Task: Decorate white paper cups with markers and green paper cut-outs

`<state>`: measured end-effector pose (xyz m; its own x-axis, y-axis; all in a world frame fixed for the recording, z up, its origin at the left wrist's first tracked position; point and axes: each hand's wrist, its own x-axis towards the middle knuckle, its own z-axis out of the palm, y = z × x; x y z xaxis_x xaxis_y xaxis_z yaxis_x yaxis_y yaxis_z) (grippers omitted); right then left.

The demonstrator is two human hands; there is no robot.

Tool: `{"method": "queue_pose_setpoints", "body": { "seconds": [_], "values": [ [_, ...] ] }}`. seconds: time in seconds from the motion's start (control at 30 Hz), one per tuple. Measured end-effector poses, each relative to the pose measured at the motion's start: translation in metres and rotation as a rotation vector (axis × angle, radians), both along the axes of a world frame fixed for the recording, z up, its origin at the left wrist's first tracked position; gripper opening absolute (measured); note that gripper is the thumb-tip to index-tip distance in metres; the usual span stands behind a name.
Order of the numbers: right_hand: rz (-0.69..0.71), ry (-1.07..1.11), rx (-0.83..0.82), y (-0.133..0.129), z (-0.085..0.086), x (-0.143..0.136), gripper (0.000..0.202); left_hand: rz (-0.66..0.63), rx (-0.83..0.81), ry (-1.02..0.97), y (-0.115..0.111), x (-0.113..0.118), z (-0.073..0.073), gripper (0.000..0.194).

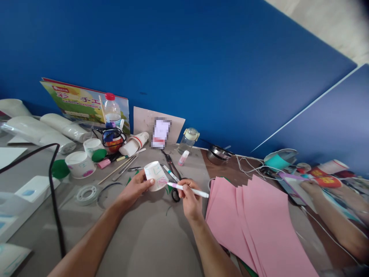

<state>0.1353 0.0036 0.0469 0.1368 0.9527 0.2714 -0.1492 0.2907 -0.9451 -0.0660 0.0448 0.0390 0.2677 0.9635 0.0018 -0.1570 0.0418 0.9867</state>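
Observation:
My left hand point(138, 187) grips a white paper cup point(155, 173), tilted, its thumb on the near side. The cup carries blue line marks and a patch of pink hatching. In my right hand point(190, 197) is a white marker pen point(198, 192) with a pinkish-purple tip end, touching or very close to the pink patch. Behind the cup lie a second marker point(170, 173) with a blue band and a pair of scissors point(171, 163), partly covered by the cup and hand. A small glue bottle point(183, 158) stands just beyond them.
Pink paper sheets point(261, 219) spread at right. Left are a tape roll point(87, 194), white paper cups point(80, 164), brushes and a black cable point(54, 200). A phone point(161, 132) leans at the back beside a glass jar point(188, 140). Another person's hands point(313, 190) work at far right.

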Motion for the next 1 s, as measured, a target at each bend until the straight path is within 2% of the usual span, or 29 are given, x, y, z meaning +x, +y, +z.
{"method": "queue_pose_setpoints", "body": {
  "seconds": [0.13, 0.33, 0.83, 1.0],
  "values": [
    [0.056, -0.09, -0.009, -0.005, 0.003, -0.006, 0.022, 0.022, -0.003, 0.016, 0.0, 0.002, 0.004, 0.059],
    [0.054, -0.173, 0.0, -0.007, 0.01, -0.009, 0.025, 0.043, 0.011, 0.081, -0.001, 0.002, 0.007, 0.057],
    [-0.026, -0.104, -0.039, 0.005, 0.001, 0.004, 0.025, 0.024, -0.018, 0.022, 0.003, -0.002, -0.006, 0.065],
    [-0.042, 0.027, -0.066, 0.008, 0.006, 0.004, 0.025, 0.03, -0.019, -0.006, 0.002, 0.0, -0.001, 0.066]
  ]
}}
